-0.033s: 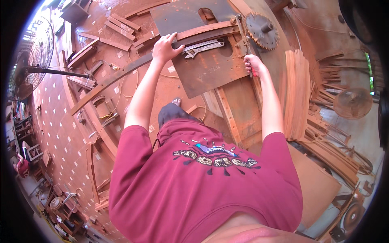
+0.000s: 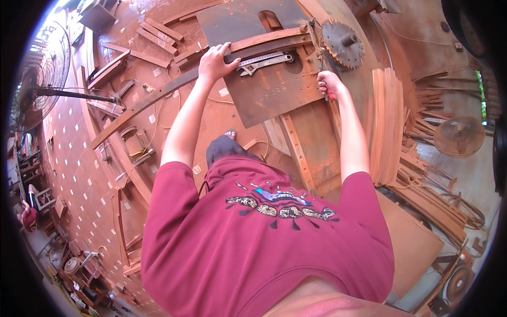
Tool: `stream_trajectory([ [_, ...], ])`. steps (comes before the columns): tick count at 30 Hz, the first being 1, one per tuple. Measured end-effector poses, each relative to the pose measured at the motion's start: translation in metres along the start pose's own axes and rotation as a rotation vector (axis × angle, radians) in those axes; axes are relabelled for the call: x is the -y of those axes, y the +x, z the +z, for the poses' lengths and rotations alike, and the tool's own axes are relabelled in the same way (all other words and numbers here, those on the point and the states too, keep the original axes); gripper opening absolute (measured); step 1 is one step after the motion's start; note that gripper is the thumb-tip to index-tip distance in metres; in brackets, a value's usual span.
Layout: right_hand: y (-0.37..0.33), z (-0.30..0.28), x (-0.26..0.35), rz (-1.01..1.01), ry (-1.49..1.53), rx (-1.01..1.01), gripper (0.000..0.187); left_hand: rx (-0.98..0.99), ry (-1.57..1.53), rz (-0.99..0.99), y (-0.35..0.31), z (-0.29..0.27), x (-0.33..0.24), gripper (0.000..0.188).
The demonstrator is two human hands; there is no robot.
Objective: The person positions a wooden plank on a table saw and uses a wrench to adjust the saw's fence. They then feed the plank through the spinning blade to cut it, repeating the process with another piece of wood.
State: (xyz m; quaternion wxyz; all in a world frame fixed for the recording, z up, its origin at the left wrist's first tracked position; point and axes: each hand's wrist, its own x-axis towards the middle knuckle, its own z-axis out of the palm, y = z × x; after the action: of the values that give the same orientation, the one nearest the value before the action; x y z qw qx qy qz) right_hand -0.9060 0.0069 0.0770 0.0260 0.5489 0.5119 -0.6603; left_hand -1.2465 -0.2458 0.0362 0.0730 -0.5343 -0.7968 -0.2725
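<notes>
Left hand [image 2: 214, 63]: laid over the long bar [image 2: 158, 95], fingers closed across it and thumb set apart along the near side. Right hand [image 2: 329, 84]: a red-handled tool [image 2: 331, 96] is held in a narrow fist, near the rusty bracket [image 2: 318, 56]; the tool's working end is mostly hidden.

Position: the long bar is lying across the metal desk [image 2: 274, 98], reaching toward the bracket at the right and overhanging well to the left. An adjustable wrench [image 2: 259, 64] is lying loose on the desk, gripped by neither hand. A toothed circular blade [image 2: 338, 39] is exposed beside the desk's right edge.

Progress, as judged: bar placed across the desk; handling at the bracket side not finished, since neither hold is released. Tightness of the fittings cannot be told.
</notes>
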Motion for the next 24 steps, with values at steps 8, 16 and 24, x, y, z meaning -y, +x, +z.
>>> stream_trajectory([
  [8, 0.057, 0.039, 0.086, -0.006, -0.069, -0.068, 0.014, 0.068, 0.039, -0.024, 0.085, 0.006, 0.072, 0.071],
  [16, 0.066, 0.041, 0.087, 0.010, -0.027, -0.056, 0.018, 0.037, 0.041, -0.031, 0.084, 0.020, 0.079, 0.075],
  [24, 0.063, 0.036, 0.084, -0.114, -0.043, -0.015, 0.013, 0.028, 0.032, -0.062, 0.082, 0.017, 0.072, 0.070],
])
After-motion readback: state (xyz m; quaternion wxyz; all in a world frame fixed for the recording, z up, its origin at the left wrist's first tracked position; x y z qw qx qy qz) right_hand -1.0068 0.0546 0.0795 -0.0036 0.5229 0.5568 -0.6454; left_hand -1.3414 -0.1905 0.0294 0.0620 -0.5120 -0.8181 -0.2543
